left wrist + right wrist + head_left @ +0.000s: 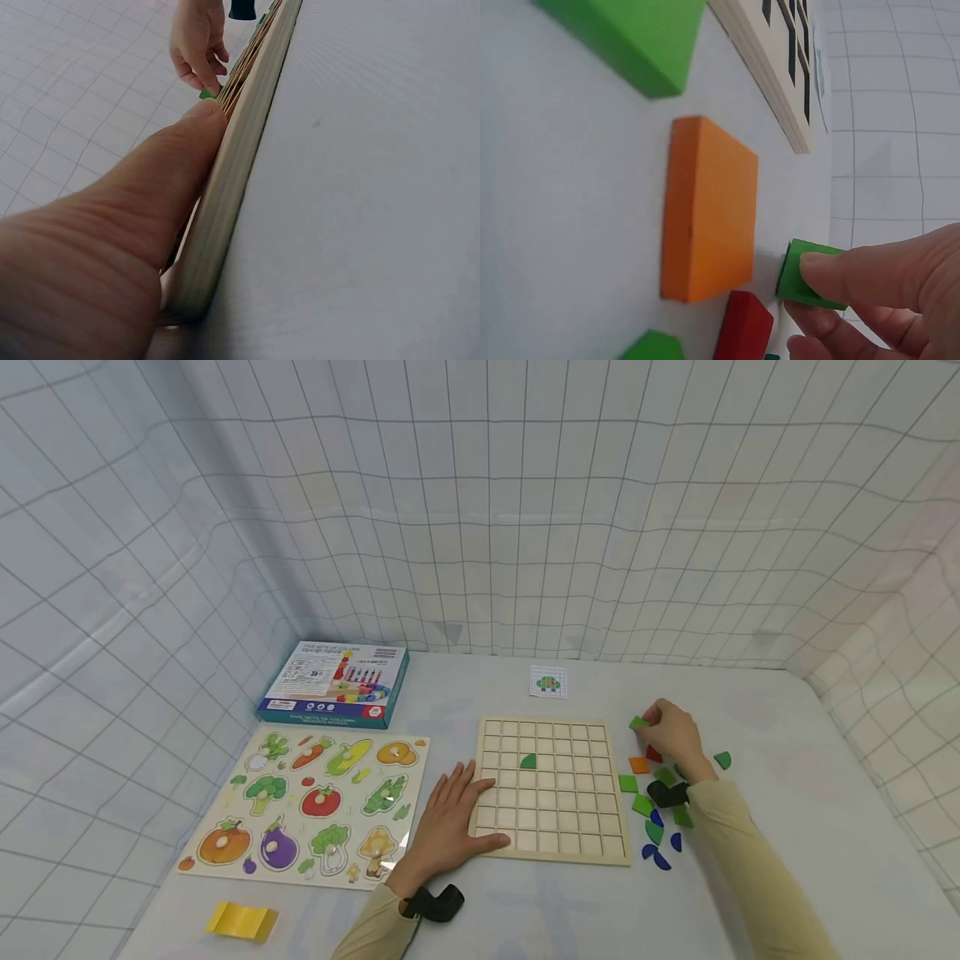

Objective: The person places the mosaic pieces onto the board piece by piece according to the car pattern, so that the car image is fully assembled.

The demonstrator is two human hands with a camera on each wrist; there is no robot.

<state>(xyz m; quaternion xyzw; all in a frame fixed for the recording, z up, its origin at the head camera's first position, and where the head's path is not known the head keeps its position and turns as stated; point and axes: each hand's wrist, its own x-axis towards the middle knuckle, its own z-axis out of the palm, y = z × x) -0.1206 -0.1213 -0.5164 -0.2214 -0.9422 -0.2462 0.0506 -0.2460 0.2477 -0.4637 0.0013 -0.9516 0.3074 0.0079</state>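
Note:
My right hand (672,737) pinches a light green square tile (810,274) between thumb and fingers, just off the upper right corner of a wooden grid board (555,852). My left hand (448,827) lies with fingers spread over the board's left edge, its thumb (180,142) on the lower left part. One dark green quarter-circle piece (528,762) sits in a cell of the board. Beneath and beside the right hand are an orange square tile (720,214), a red piece (744,328), several green tiles (642,805) and several blue pieces (662,861).
A small picture card (548,682) with a green figure lies behind the board. To the left are a vegetable puzzle board (300,810), a boxed toy set (333,685) and a yellow folded piece (242,922). Gridded cloth walls (555,527) surround the table.

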